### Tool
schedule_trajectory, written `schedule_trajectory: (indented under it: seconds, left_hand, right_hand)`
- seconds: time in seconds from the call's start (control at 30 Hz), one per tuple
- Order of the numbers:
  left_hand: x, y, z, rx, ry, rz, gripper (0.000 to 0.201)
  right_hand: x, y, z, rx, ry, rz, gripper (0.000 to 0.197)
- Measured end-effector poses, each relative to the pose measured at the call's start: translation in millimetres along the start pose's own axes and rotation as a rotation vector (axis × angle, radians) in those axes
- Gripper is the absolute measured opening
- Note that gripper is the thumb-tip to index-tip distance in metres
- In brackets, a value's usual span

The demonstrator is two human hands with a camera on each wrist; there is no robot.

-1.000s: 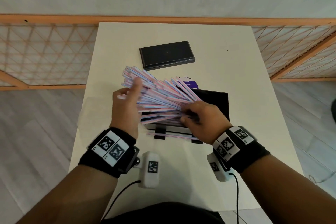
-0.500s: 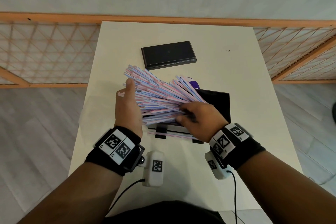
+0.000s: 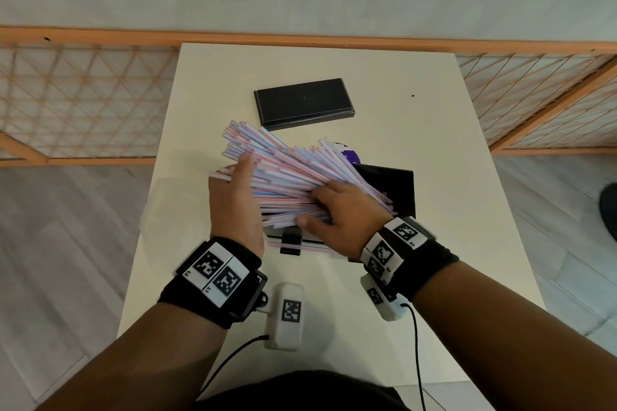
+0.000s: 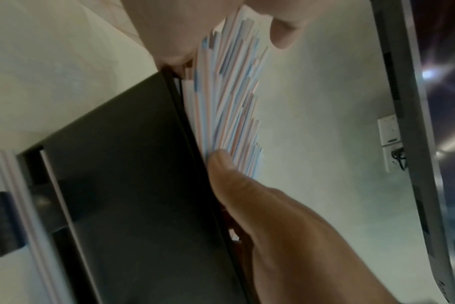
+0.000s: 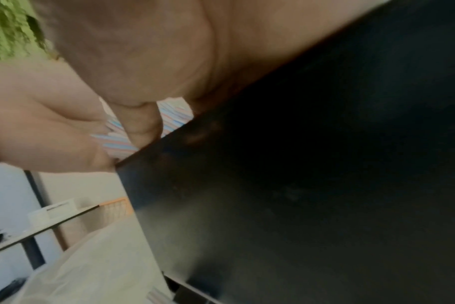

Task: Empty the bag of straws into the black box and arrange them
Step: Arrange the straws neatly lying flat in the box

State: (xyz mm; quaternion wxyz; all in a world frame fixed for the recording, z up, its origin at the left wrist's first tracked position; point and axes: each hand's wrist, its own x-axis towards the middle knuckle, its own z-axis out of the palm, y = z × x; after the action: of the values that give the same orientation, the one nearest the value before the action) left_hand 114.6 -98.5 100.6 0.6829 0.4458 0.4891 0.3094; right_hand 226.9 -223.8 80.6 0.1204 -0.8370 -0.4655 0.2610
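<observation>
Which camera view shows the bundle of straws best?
The head view: it shows the whole fanned bundle of straws over the black box, between both hands. The left wrist view shows only one slanted part of the fan beside the box. The right wrist view shows a few blurred tips under the fingers.

Pale striped straws against black boxes on a cream table

The straws [image 3: 293,173] are white with thin pink and light-blue stripes, a pastel fan above the black box [image 3: 397,190], whose walls and inside are plain matt black; the left wrist view shows the same pink, blue and white bands beside its dark wall. Beyond the black box lies a flat black lid [image 3: 303,103], plain too. At the far edge of the black box, a purple disc [image 3: 349,153] with small white lettering peeks out. The table [image 3: 450,143] is plain cream. Each wrist wears a black band [image 3: 217,283] with white tags printed in black square code patterns. Behind the table, the screen [image 3: 83,100] is orange wood with a pale triangular lattice.
</observation>
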Motion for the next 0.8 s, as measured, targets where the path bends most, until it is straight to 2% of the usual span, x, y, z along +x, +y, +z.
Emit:
schedule_trajectory:
  seconds: [0.1,0.17,0.23,0.37,0.47,0.57,0.7,0.8]
  left_hand:
    - [-1,-2,3,-0.058,-0.031,-0.018,0.028]
    - [-1,-2,5,-0.072,-0.009,-0.042,0.039]
    - [-3,-1,7,-0.074,0.014,-0.032,0.036]
    - [-4,0,11,-0.083,0.024,-0.019,0.028]
    - [0,0,11,-0.083,0.034,-0.01,0.028]
    - [3,-4,11,-0.021,0.036,0.04,0.035]
    - [3,-8,10,0.143,-0.012,0.123,0.046]
    - [9,-4,3,0.094,0.022,0.079,0.059]
  right_hand:
    - [2,-2,-1,-0.046,-0.058,0.017,0.088]
    - [2,-6,2,-0.012,-0.081,-0.02,0.077]
    - [4,-7,3,-0.001,-0.092,-0.02,0.068]
    - [8,-10,2,-0.082,-0.107,0.022,0.076]
    - [11,-17,2,-0.005,-0.054,-0.053,0.057]
    - [13,-24,2,-0.037,-0.02,-0.073,0.055]
    - [10,-24,5,-0.13,-0.013,0.004,0.07]
    - [5,-17,8,-0.034,-0.034,-0.046,0.067]
